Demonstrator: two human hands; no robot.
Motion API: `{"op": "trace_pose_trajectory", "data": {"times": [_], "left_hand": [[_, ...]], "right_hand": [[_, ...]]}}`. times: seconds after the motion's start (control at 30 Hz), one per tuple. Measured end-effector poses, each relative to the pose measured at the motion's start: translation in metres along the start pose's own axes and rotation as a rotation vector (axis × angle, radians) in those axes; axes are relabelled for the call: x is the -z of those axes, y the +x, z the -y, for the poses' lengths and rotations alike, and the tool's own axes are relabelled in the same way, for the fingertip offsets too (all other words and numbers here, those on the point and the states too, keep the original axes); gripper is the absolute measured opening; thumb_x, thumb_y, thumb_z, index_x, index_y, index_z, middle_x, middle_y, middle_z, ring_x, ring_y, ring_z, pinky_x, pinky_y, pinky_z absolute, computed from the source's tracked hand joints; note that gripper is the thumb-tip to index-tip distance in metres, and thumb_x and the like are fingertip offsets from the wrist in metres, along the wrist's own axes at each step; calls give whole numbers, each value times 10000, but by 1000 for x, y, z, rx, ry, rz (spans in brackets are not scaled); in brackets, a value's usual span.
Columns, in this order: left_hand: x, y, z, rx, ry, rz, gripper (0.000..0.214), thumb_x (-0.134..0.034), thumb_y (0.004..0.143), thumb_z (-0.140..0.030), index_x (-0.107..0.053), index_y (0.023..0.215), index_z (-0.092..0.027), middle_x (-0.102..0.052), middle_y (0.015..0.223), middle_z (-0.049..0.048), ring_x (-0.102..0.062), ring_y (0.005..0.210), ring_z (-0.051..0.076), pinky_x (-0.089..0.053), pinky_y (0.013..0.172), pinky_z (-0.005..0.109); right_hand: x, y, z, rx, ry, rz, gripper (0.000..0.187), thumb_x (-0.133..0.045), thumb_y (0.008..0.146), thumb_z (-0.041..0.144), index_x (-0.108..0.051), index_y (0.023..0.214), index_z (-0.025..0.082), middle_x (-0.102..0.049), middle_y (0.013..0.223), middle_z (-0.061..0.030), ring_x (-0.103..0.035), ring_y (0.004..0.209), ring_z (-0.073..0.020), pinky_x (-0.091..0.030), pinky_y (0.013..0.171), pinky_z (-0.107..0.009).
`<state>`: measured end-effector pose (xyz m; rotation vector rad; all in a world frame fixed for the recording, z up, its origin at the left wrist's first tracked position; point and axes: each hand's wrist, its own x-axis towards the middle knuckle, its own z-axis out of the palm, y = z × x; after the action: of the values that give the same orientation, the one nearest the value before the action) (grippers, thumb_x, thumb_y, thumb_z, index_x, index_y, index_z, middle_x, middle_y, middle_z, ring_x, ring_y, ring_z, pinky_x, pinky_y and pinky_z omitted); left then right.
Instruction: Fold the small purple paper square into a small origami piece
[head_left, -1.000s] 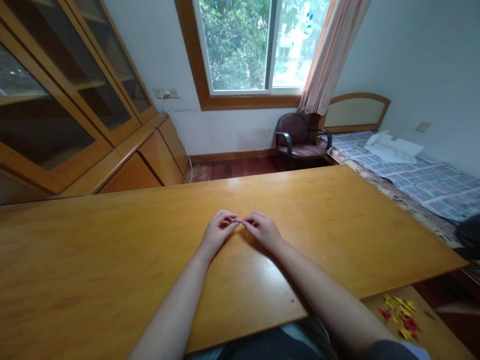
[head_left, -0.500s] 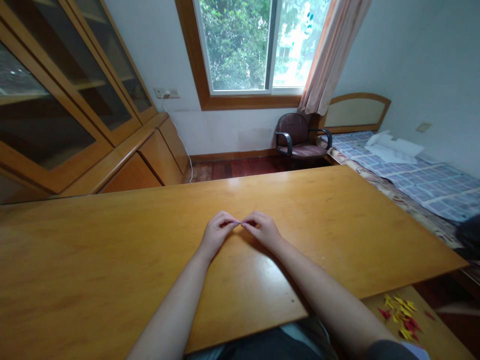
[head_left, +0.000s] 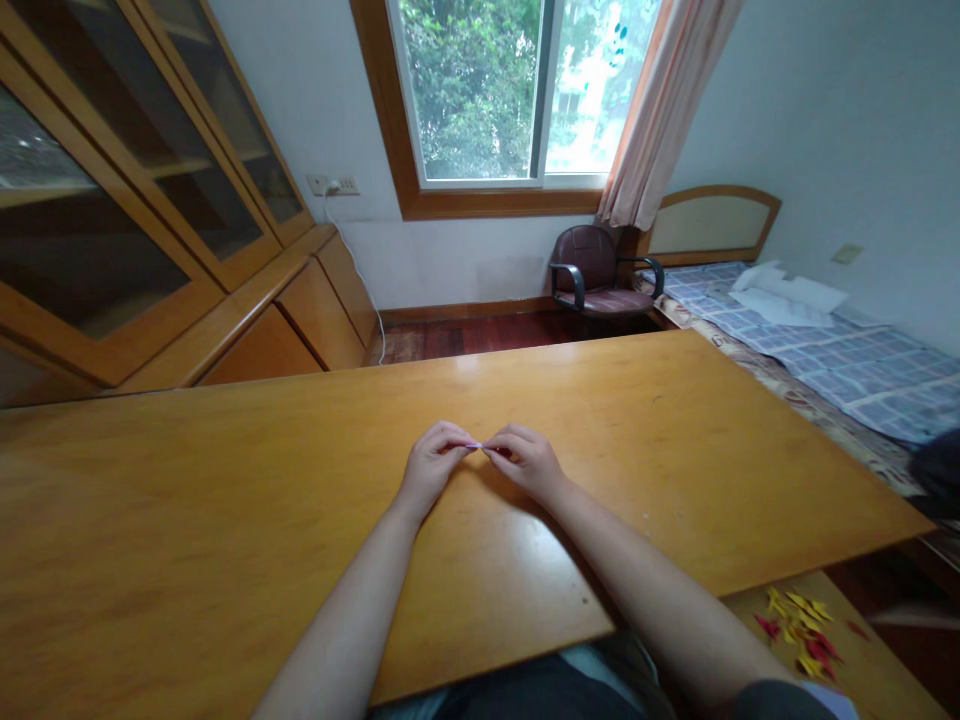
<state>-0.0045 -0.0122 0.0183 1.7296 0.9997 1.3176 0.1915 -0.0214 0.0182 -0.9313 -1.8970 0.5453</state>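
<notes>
My left hand (head_left: 431, 462) and my right hand (head_left: 526, 459) rest side by side on the wooden table (head_left: 225, 500), fingertips meeting at the middle. Both are closed in a pinch on a tiny piece of folded paper (head_left: 480, 447), pinkish-purple, most of it hidden by the fingers. The paper is held just above the table top.
A lower wooden surface at the bottom right carries several small folded paper pieces (head_left: 801, 625), yellow and red. Beyond the table stand a dark red armchair (head_left: 596, 272), a bed (head_left: 825, 350) on the right and glass-fronted cabinets (head_left: 112, 200) on the left.
The fingers have closed a little tighter on the paper piece; the hands stay in the same place.
</notes>
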Motion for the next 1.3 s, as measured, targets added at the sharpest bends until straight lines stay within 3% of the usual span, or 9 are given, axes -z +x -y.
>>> {"op": "trace_pose_trajectory", "data": {"times": [0.37, 0.73, 0.87, 0.93, 1.0, 1.07, 1.17, 1.3], "left_hand": [[-1, -1, -4, 4, 6, 13, 99, -730, 826, -330, -754, 825, -234, -696, 873, 46, -640, 862, 193, -499, 823, 327], [0, -5, -3, -74, 30, -63, 60, -739, 822, -289, -777, 786, -260, -718, 840, 33, -651, 848, 191, -507, 829, 340], [-3, -5, -2, -50, 37, -98, 83, -730, 825, -305, -760, 793, -235, -718, 1042, 59, -643, 987, 208, -500, 903, 361], [-4, -3, 0, -3, -19, -102, 132, -738, 812, -317, -743, 909, -228, -665, 1209, 79, -637, 1010, 202, -519, 880, 346], [-6, -2, 2, 48, -117, -128, 322, -776, 766, -336, -691, 1057, -227, -621, 1260, 90, -644, 913, 169, -545, 793, 308], [-6, -1, 3, 101, -197, -176, 363, -778, 753, -385, -652, 1042, -206, -648, 1119, 73, -636, 805, 139, -546, 713, 271], [-7, -2, 4, 229, -302, -121, 369, -662, 846, -463, -587, 1078, -186, -663, 871, 25, -624, 664, 120, -532, 658, 259], [-8, -4, 1, 293, -345, -56, 373, -677, 838, -417, -566, 1100, -177, -649, 798, -6, -635, 655, 119, -519, 666, 249]], "right_hand": [[4, 1, 0, 26, -38, 27, 212, -553, 940, 326, -724, 872, 219, -688, 819, -78, -620, 719, -159, -493, 674, -276], [0, -2, -4, 169, -85, -4, 139, -567, 935, 259, -696, 912, 212, -678, 821, -68, -612, 699, -138, -489, 639, -243], [-1, -1, -6, 278, -112, -61, 104, -580, 927, 208, -682, 939, 205, -675, 822, -61, -606, 693, -128, -486, 629, -230], [-1, -1, -6, 291, -139, -94, 98, -582, 924, 189, -676, 946, 204, -674, 818, -58, -602, 690, -127, -484, 626, -229], [0, -1, -5, 283, -169, -117, 97, -579, 925, 183, -669, 950, 208, -673, 810, -54, -598, 686, -128, -482, 626, -229], [1, -1, -6, 293, -199, -128, 96, -577, 927, 178, -665, 951, 205, -675, 807, -56, -598, 693, -132, -482, 634, -232], [0, -2, -9, 329, -262, -119, 108, -564, 936, 176, -668, 950, 200, -682, 810, -64, -602, 711, -140, -479, 642, -236], [-2, -3, -14, 355, -353, -42, 155, -529, 957, 201, -682, 969, 225, -692, 848, -63, -612, 747, -146, -478, 666, -243]]}}
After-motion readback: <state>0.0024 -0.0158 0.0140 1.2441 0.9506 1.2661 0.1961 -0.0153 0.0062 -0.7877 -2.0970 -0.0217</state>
